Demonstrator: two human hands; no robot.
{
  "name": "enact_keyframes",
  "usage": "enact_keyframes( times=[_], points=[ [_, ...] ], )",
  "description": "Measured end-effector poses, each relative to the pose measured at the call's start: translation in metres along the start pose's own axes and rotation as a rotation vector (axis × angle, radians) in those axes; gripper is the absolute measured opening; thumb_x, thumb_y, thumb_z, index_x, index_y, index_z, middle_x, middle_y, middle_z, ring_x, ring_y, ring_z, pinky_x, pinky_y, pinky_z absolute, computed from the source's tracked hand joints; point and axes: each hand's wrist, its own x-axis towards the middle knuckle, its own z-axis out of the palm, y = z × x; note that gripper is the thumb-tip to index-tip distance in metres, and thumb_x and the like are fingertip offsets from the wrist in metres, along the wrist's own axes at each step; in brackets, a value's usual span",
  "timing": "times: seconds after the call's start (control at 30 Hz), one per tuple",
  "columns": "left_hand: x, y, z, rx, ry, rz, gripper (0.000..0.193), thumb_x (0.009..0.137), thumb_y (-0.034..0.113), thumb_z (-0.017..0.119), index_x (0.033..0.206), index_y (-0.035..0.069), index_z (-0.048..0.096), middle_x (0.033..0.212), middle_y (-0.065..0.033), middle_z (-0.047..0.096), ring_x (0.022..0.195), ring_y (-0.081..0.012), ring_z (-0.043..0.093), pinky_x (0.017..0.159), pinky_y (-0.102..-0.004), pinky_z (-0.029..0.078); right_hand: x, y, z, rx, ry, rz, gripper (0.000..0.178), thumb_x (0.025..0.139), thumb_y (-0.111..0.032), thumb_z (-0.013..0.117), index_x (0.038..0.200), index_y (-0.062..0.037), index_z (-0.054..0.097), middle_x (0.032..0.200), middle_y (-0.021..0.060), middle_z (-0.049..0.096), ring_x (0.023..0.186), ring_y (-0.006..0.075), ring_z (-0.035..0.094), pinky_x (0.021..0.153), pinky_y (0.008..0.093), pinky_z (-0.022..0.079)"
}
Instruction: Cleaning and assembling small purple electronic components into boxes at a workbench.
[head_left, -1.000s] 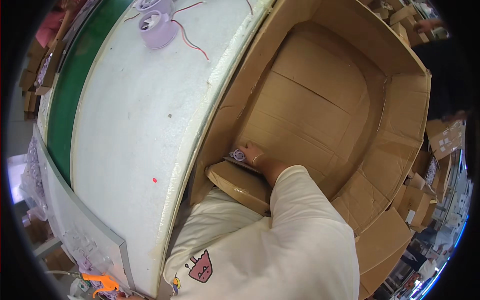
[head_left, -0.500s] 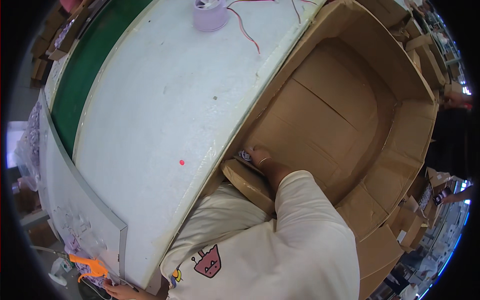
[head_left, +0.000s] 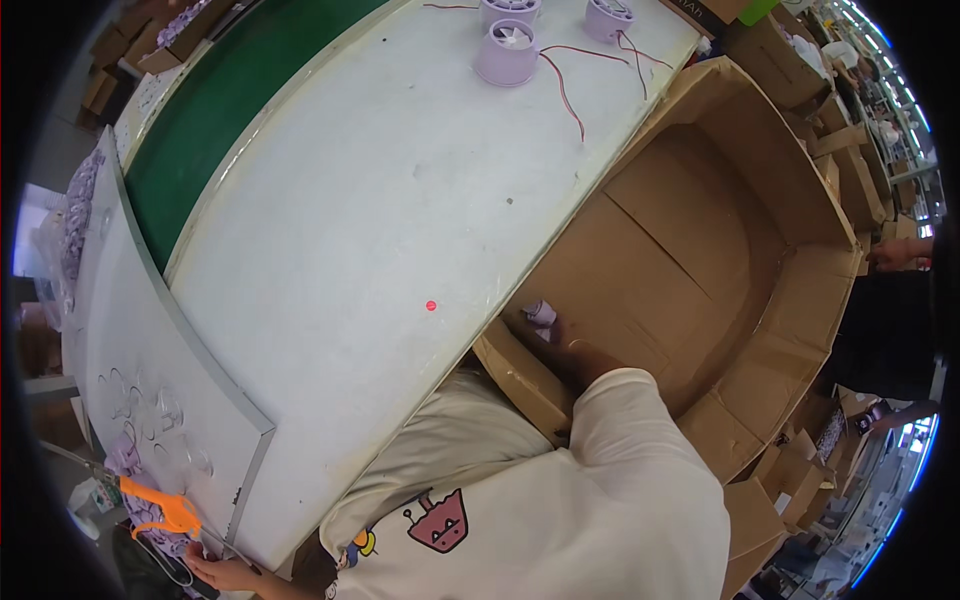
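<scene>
My right hand (head_left: 562,338) reaches down inside a large cardboard box (head_left: 690,245), close to its near left corner. Its fingers are closed around a small lavender cup-shaped fan housing (head_left: 540,312), partly hidden by the hand and arm. At the lower left, my left hand (head_left: 226,573) rests low beside the table's corner, fingers partly stretched and apart, with nothing visible in it. Just above it lies an orange trigger-handled tool (head_left: 165,508), near lavender parts. Lavender fans (head_left: 506,55) with red and black wires stand at the table's far end.
The white table (head_left: 350,210) runs along the box's left side, with a green belt (head_left: 215,130) beyond it. A grey panel (head_left: 165,380) carries clear rings. Open cartons (head_left: 800,480) stand to the right, where another person's hand (head_left: 900,252) shows.
My view has shifted, bringing more fans into sight. The lavender housing by my right hand now shows more plainly inside the box. My left hand stays near the orange tool.
</scene>
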Motion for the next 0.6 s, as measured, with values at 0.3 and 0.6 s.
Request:
enact_keyframes(
  times=[0.3,0.6],
  points=[
    [-0.004,0.012,-0.001,0.047,-0.048,0.027,0.038,0.098,0.03,0.045,0.103,0.001,0.068,0.096,-0.0052,0.066,0.086,-0.0146,0.061,0.074,-0.0267,0.044,0.016,-0.074,0.034,-0.165,0.089,0.082,0.078,0.072,-0.029,0.077,0.137,-0.0116,0.037,0.127,0.0293,0.043,0.112,0.0453,0.051,0.095,0.0479,0.044],
    [0.0,0.008,0.0,0.059,-0.039,0.016,0.035,0.097,0.029,0.051,0.104,-0.002,0.066,0.095,-0.0072,0.066,0.087,-0.0155,0.06,0.077,-0.0266,0.045,0.041,-0.045,0.07,-0.357,0.082,-0.123,0.079,0.066,-0.043,0.078,0.134,-0.0253,0.042,0.121,0.0236,0.046,0.11,0.0416,0.049,0.091,0.0474,0.046]
  ],
)
